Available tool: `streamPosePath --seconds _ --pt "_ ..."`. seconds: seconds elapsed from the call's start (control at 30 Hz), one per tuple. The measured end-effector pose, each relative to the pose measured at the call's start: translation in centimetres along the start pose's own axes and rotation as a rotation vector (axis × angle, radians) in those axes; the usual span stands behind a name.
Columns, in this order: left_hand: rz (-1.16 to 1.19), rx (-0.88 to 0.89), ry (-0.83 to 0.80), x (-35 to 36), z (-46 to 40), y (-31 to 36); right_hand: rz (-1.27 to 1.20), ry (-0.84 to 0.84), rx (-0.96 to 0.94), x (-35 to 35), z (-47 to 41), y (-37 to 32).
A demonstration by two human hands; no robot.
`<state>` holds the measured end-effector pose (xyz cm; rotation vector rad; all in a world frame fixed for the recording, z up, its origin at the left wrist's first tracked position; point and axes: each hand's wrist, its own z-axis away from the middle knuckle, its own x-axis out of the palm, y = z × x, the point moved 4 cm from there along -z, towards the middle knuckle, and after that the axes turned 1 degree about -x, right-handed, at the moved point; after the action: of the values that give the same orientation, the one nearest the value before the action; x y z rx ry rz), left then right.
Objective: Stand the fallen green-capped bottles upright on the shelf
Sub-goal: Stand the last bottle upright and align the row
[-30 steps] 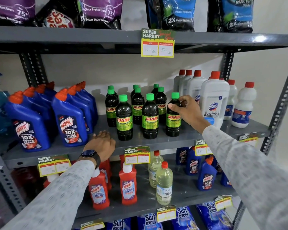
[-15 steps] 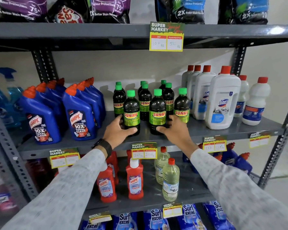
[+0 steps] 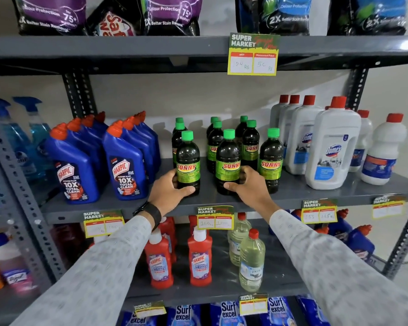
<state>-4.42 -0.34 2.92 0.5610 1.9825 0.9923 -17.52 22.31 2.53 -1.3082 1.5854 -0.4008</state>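
Observation:
Several dark green-capped Sunny bottles stand upright in the middle of the grey shelf (image 3: 292,196). My left hand (image 3: 167,189) is wrapped around the base of the front left Sunny bottle (image 3: 188,161). My right hand (image 3: 247,184) grips the lower part of the front middle Sunny bottle (image 3: 228,158). A third front bottle (image 3: 270,158) stands free just right of my right hand. More green-capped bottles stand in rows behind these. None lies on its side in view.
Blue Harpic bottles (image 3: 125,161) crowd the shelf to the left, white Domex bottles (image 3: 332,149) to the right. Price tags (image 3: 215,217) hang on the shelf edge. Red and clear bottles fill the shelf below, detergent pouches the shelf above.
My right hand left the rightmost front bottle and came down to the middle front bottle. My left hand rose from the shelf edge and closed on the left front bottle.

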Motion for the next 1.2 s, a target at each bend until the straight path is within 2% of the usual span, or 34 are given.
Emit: streamPosePath --seconds 0.4,0.7,0.77,0.87,1.0,1.07,1.13,1.2 --pt "0.077 0.013 0.039 -1.3 0.9 -1.2 -0.046 -0.053 -0.056 0.8 0.2 0.8" --pt "0.036 0.049 0.054 -1.3 1.2 -1.3 -0.069 -0.053 -0.045 1.1 0.4 1.1" --pt "-0.052 0.088 0.082 -1.3 1.7 -1.1 -0.075 -0.065 -0.056 1.0 1.0 0.3" --pt "-0.408 0.120 0.180 -1.3 3.3 -1.4 -0.113 0.005 -0.075 0.1 2.4 -0.1" --pt "-0.773 0.121 0.172 -0.4 5.1 -2.3 -0.064 0.427 -0.214 -3.6 4.9 1.1" --pt "-0.890 0.135 0.154 0.1 5.2 -2.3 -0.010 0.565 -0.224 -5.8 5.0 2.1" --pt "-0.930 0.117 0.154 0.2 5.1 -2.3 -0.005 0.545 -0.118 -7.5 3.7 3.7" --pt "-0.947 0.109 0.152 0.3 5.1 -2.3 -0.031 0.386 0.013 -8.5 1.9 5.1"
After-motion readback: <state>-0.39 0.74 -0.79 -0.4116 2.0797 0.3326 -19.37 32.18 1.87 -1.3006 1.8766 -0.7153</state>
